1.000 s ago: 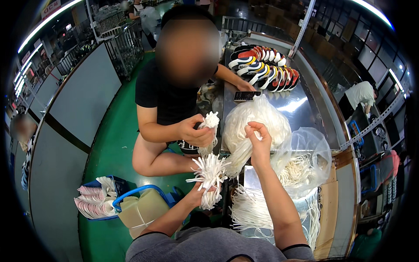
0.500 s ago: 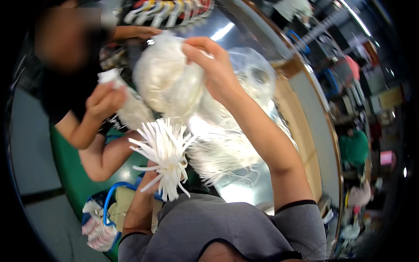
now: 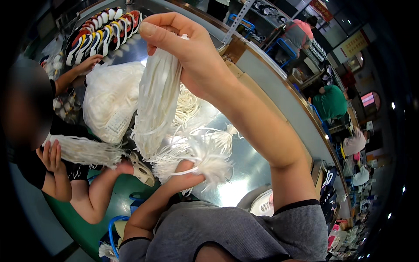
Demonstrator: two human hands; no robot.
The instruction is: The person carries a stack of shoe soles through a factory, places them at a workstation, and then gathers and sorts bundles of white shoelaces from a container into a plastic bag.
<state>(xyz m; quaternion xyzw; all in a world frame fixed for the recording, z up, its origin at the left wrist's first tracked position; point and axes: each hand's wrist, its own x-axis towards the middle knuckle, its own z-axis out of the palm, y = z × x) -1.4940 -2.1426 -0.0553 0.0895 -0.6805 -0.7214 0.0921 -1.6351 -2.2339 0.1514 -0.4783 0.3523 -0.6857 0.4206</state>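
My right hand (image 3: 185,48) is raised and closed on the top of a long bundle of white shoelaces (image 3: 158,96), which hangs down over the table. Lower down, near my body, my left hand (image 3: 185,177) is closed round a second bunch of white shoelaces (image 3: 214,166), its loose ends splaying to the right. More white laces (image 3: 166,159) lie on the metal table just beyond it. To the left of the hanging bundle stands a clear plastic bag (image 3: 109,94) full of white laces, with a label on it.
At the left a co-worker's hand (image 3: 52,157) holds another bundle of laces (image 3: 89,150). Rows of shoes (image 3: 104,37) stand at the far left of the metal table (image 3: 248,168). A raised partition (image 3: 266,89) runs along the right. A white shoe (image 3: 262,204) is beside my right side.
My right hand was at the plastic bag and now holds up a lace bundle. My left hand has shifted right, its bunch tipped over. The view has turned, and the co-worker appears farther left.
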